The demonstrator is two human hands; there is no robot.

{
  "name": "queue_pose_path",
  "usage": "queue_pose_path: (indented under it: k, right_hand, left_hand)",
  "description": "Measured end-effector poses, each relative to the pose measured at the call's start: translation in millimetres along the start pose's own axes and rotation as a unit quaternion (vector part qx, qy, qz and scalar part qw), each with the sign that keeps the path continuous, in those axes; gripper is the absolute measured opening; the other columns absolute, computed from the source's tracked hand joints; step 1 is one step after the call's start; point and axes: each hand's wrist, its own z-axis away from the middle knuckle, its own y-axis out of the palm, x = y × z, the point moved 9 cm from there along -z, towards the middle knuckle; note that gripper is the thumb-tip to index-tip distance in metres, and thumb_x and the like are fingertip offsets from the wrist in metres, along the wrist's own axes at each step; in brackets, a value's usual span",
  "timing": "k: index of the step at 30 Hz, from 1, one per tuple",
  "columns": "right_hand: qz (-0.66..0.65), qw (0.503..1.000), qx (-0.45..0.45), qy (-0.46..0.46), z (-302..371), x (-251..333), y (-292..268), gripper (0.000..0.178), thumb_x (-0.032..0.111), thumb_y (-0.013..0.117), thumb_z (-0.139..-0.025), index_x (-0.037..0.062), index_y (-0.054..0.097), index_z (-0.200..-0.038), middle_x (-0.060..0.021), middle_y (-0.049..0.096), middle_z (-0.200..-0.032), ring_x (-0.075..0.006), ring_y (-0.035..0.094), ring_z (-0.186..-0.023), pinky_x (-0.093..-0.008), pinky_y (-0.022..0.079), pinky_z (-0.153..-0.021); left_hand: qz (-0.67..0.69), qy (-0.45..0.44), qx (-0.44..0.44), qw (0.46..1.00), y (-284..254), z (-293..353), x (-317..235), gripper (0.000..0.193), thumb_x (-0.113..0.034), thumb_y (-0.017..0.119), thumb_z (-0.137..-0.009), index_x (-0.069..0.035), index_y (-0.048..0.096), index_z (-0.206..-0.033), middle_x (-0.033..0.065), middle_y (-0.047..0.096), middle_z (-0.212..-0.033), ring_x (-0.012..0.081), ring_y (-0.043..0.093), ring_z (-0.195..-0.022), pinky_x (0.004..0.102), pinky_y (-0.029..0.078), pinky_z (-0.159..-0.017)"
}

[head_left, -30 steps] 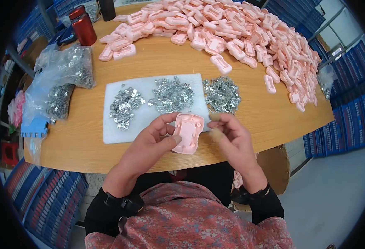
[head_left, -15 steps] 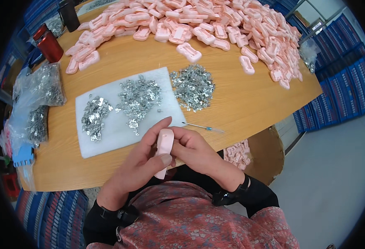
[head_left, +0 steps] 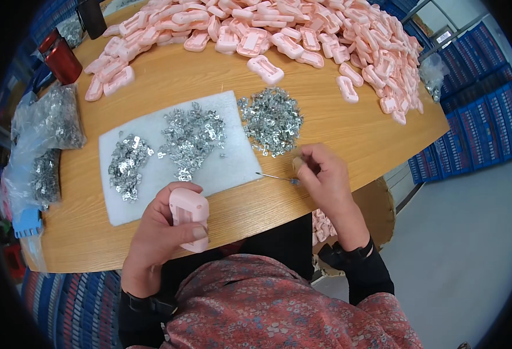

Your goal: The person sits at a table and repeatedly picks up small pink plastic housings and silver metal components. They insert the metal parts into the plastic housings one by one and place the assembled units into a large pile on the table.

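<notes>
My left hand (head_left: 161, 232) is closed round a pink plastic casing (head_left: 189, 205), held upright above the table's front edge with its recessed side showing. My right hand (head_left: 325, 177) is away to the right, fingers curled and thumb tip against them; whether anything small sits between them I cannot make out. Beside those fingers lies a thin screwdriver (head_left: 274, 176), its clear handle partly covered by the hand. Just beyond is a heap of small metal clips (head_left: 272, 122). Two more heaps, a left one (head_left: 129, 166) and a middle one (head_left: 193, 136), rest on a white foam sheet (head_left: 151, 200).
A large pile of pink casings (head_left: 253, 42) covers the table's far side. At left stand a red flask (head_left: 63, 61) and plastic bags of metal parts (head_left: 61, 119). Below the right edge is a cardboard box (head_left: 378, 218) with more casings. Blue racks (head_left: 482, 116) stand at right.
My hands have parted. The left moved leftward with the casing and turned its recessed side into view. The right let go of the casing and moved right, beside the screwdriver.
</notes>
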Motion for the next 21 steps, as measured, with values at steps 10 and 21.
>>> queue_pose_path:
  k: [10, 21]
  right_hand:
    - [0.189, 0.95, 0.033, -0.248, -29, 45, 40, 0.022, 0.002, 0.074, -0.074, 0.0064, 0.069, -0.095, -0.011, 0.061, -0.088, -0.0304, 0.06, -0.085, -0.0393, 0.051, -0.071]
    - [0.04, 0.98, 0.107, -0.164, -29, 46, 46, 0.017, 0.005, 0.071, -0.075, 0.0067, 0.065, -0.091, -0.0092, 0.058, -0.087, -0.0308, 0.058, -0.088, -0.0417, 0.046, -0.076]
  left_hand:
    - [0.158, 0.032, -0.011, 0.987, 10, -6, 2, 0.058, -0.002, 0.073, -0.088, -0.011, 0.047, -0.139, 0.0123, 0.068, -0.107, 0.0276, 0.069, -0.106, 0.0427, 0.057, -0.091]
    - [0.042, -0.001, -0.022, 0.999, 9, -16, 2, 0.041, -0.002, 0.064, -0.089, -0.004, 0.05, -0.128, 0.0126, 0.068, -0.099, 0.0214, 0.068, -0.088, 0.0352, 0.056, -0.079]
